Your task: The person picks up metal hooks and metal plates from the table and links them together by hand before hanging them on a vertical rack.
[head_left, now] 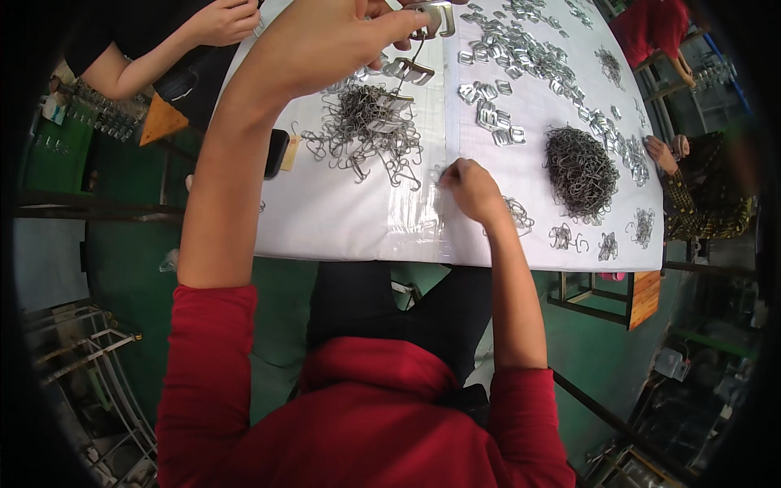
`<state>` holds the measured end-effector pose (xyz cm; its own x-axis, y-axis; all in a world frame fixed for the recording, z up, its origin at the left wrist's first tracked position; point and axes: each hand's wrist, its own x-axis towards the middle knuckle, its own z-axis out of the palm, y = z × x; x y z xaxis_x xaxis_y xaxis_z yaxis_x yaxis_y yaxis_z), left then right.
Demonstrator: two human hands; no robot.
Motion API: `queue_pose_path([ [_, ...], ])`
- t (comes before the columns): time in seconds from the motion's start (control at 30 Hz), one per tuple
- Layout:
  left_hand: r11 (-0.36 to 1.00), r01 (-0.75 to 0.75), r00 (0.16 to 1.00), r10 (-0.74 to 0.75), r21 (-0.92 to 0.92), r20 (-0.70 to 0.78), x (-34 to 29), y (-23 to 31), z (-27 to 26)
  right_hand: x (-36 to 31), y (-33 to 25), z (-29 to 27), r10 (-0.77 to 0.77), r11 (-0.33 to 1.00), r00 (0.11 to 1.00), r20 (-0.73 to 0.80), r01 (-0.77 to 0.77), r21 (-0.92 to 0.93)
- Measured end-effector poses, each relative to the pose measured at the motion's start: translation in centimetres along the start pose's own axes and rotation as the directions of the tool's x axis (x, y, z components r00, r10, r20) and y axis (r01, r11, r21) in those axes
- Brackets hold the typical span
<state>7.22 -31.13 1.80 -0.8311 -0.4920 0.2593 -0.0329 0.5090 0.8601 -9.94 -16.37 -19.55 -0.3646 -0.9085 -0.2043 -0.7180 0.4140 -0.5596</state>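
My left hand (350, 41) is raised over the far part of the table, its thumb and fingers closed on a shiny metal buckle (440, 19). Below that buckle more metal buckles (411, 71) hang in a line, linked by thin wire. Behind and under them lies a loose heap of wire hooks (350, 138). My right hand (473, 192) rests low over the white table, fingertips pinched together beside a strip of clear tape. Whatever those fingertips hold, if anything, is too small to make out. Some wire hooks (517, 214) lie partly behind my right wrist.
Many loose metal buckles (521, 49) spread over the far right of the white table (325, 232). A dense wire-hook pile (580, 172) and small hook clusters (608, 246) lie to the right. A dark phone (277, 154) is at the left edge. Co-workers' hands (224, 22) appear around the table.
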Motion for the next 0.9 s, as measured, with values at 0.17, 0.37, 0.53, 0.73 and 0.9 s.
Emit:
queue_pose_path([
  [0.17, 0.99, 0.113, 0.993, -0.114, -0.086, -0.004, 0.1, -1.6, 1.6, -1.9, 0.0, -3.6, 0.018, 0.547, 0.998, 0.064, -0.063, 0.835],
  [0.37, 0.994, -0.031, 0.998, 0.024, -0.105, -0.065, 0.4, -2.3, 4.5, -5.2, -6.9, -10.2, 0.032, 0.37, 0.956, -0.291, 0.259, 0.892],
  [0.53, 0.986, -0.14, 0.981, 0.126, -0.086, -0.15, 0.3, -1.4, 6.3, -6.0, -10.2, -12.1, 0.025, 0.481, 0.871, -0.491, 0.42, 0.769],
  [0.73, 0.975, -0.223, 0.965, 0.22, -0.004, -0.144, 1.2, -0.2, 8.5, -5.3, -9.6, -12.5, 0.078, 0.467, 0.791, -0.607, 0.508, 0.724],
  [0.9, 0.961, -0.275, 0.948, 0.274, 0.018, -0.159, 1.8, -0.4, 9.2, -4.9, -8.6, -12.6, 0.04, 0.449, 0.786, -0.617, 0.538, 0.713],
])
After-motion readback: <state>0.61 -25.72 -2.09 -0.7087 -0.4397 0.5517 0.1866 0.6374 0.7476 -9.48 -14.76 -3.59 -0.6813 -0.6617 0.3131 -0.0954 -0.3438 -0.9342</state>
